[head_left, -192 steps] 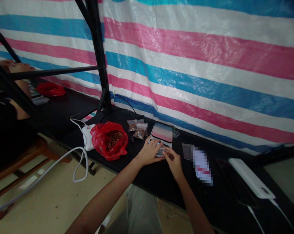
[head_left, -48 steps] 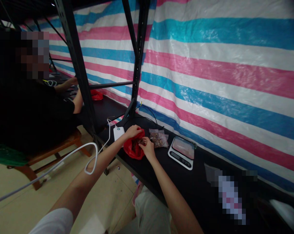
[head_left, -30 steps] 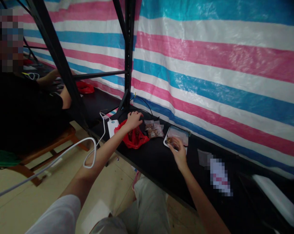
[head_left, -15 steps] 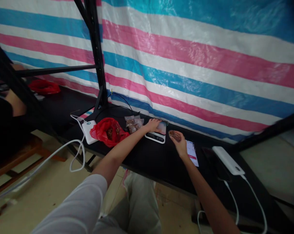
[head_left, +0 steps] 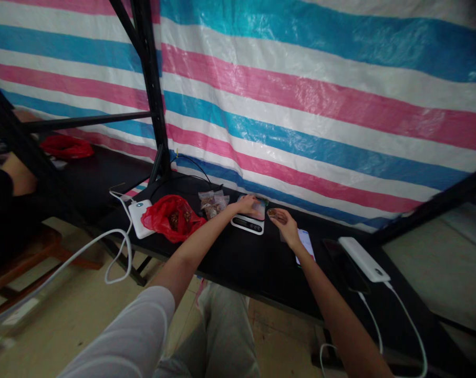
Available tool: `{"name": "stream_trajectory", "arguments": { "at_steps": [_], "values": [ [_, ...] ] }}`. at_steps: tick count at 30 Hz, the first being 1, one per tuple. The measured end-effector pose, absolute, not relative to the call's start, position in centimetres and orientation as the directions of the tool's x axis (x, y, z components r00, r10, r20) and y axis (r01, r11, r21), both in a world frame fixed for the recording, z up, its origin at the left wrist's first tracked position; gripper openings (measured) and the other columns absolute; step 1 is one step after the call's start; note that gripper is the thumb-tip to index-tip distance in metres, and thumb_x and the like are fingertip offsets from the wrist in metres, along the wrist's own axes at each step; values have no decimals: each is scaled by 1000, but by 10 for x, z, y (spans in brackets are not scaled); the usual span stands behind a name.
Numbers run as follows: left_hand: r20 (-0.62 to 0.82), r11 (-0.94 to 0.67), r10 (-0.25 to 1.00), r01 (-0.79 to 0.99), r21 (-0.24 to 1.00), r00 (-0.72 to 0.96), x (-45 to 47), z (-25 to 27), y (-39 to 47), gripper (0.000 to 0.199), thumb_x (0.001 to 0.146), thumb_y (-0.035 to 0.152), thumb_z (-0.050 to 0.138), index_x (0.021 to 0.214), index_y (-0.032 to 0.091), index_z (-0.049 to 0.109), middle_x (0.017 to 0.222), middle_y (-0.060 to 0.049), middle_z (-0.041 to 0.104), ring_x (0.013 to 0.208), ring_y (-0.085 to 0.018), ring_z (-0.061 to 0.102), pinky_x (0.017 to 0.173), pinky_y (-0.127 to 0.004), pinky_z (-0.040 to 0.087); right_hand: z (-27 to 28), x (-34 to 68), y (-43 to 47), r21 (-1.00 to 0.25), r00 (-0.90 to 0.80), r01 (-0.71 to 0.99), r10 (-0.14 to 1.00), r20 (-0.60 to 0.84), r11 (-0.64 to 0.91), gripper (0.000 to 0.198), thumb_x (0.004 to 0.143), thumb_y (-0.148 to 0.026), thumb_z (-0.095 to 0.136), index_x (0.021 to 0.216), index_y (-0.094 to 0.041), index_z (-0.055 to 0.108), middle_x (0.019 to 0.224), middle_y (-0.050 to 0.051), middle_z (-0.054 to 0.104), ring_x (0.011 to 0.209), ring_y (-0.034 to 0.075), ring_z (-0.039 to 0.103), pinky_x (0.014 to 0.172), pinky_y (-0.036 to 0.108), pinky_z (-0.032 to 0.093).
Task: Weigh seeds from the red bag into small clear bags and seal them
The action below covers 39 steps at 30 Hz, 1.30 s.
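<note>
My left hand (head_left: 246,204) lies on the platform of a small white kitchen scale (head_left: 247,224) on the black table (head_left: 238,257). Whether its fingers grip anything is too small to tell. My right hand (head_left: 284,227) is just right of the scale, palm up and cupped around a handful of brown dried pieces (head_left: 275,212). A red plastic bag (head_left: 171,218) holding more of the brown pieces lies open to the left. Between that bag and the scale sit small clear bags (head_left: 212,201) filled with the same stuff.
A white power bank (head_left: 139,226) with a looping cable sits left of the red bag. A white card (head_left: 306,244), a dark phone (head_left: 343,262) and another white power bank (head_left: 362,258) lie to the right. A striped tarp (head_left: 301,105) backs the table. Another person's arm (head_left: 17,176) is far left.
My right hand took brown pieces from the red bag and carried them right, to beside the scale. My left hand left the bag and settled on the scale platform.
</note>
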<state>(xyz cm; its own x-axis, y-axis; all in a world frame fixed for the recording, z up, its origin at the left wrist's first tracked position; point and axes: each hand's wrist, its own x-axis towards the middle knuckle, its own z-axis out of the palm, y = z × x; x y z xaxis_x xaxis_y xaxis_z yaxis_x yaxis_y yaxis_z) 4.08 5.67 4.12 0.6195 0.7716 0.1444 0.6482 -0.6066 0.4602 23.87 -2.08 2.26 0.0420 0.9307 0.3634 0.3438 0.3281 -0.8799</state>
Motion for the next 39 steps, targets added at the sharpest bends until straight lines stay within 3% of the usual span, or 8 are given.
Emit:
{"name": "stream_trajectory", "arguments": {
  "at_steps": [3, 6, 11, 16, 21, 27, 36, 39],
  "values": [
    [149, -593, 786, 664, 455, 600, 39, 42, 56, 57, 67, 47, 63, 113, 14, 58, 118, -14, 55, 111, -31, 48, 96, -42, 32, 23, 238, -18, -871, 28, 358, 928, 371, 337, 47, 58, -39, 71, 97, -18, 58, 96, 10, 67, 88, 22, 63, 82, 43, 48],
    [244, -623, 773, 626, 470, 586, 38, 42, 52, 63, 62, 46, 67, 116, 16, 55, 116, -12, 58, 110, -28, 50, 97, -39, 33, 24, 242, -14, -855, 8, 379, 923, 385, 353, 46, 60, -38, 70, 99, -18, 59, 97, 9, 67, 88, 22, 63, 83, 43, 48],
    [471, -669, 737, 418, 615, 485, 39, 42, 41, 67, 65, 40, 68, 123, 15, 46, 102, -8, 63, 95, -19, 58, 87, -30, 42, 45, 247, -7, -788, -30, 480, 905, 425, 386, 42, 64, -35, 67, 101, -19, 60, 99, 8, 66, 88, 22, 63, 83, 43, 47],
    [527, -609, 781, 221, 762, 335, 44, 45, 32, 66, 64, 41, 69, 120, 16, 45, 96, -6, 63, 89, -15, 59, 84, -28, 44, 83, 240, -2, -645, -197, 584, 856, 478, 494, 35, 69, -29, 62, 103, -20, 59, 101, 5, 65, 93, 20, 61, 87, 39, 44],
    [511, -551, 816, 98, 829, 270, 49, 47, 27, 63, 67, 40, 67, 120, 17, 42, 94, -6, 63, 88, -14, 59, 85, -30, 44, 113, 231, 0, -371, -414, 702, 773, 482, 607, 35, 71, -22, 61, 106, -21, 58, 104, 5, 64, 96, 21, 58, 87, 35, 43],
    [524, -529, 814, -52, 847, 253, 53, 47, 26, 57, 69, 36, 67, 117, 16, 43, 91, -6, 62, 84, -14, 60, 82, -30, 46, 136, 217, -4, -16, -596, 770, 729, 336, 638, 31, 76, -19, 59, 107, -21, 57, 106, 7, 63, 98, 22, 56, 85, 36, 39],
    [553, -540, 809, -120, 833, 201, 53, 47, 30, 55, 66, 34, 70, 112, 16, 45, 85, -3, 62, 80, -14, 60, 79, -31, 46, 166, 199, -10, 409, -770, 625, 611, 182, 665, 24, 82, -16, 51, 106, -18, 55, 102, 9, 61, 96, 22, 52, 82, 34, 34],
    [524, -516, 832, -94, 852, 182, 51, 49, 29, 52, 65, 35, 70, 108, 15, 48, 84, -4, 62, 81, -15, 60, 78, -29, 46, 170, 194, -11, 498, -799, 571, 580, 158, 652, 28, 83, -15, 49, 110, -16, 53, 101, 11, 60, 95, 23, 51, 83, 35, 34]
  ]
}}
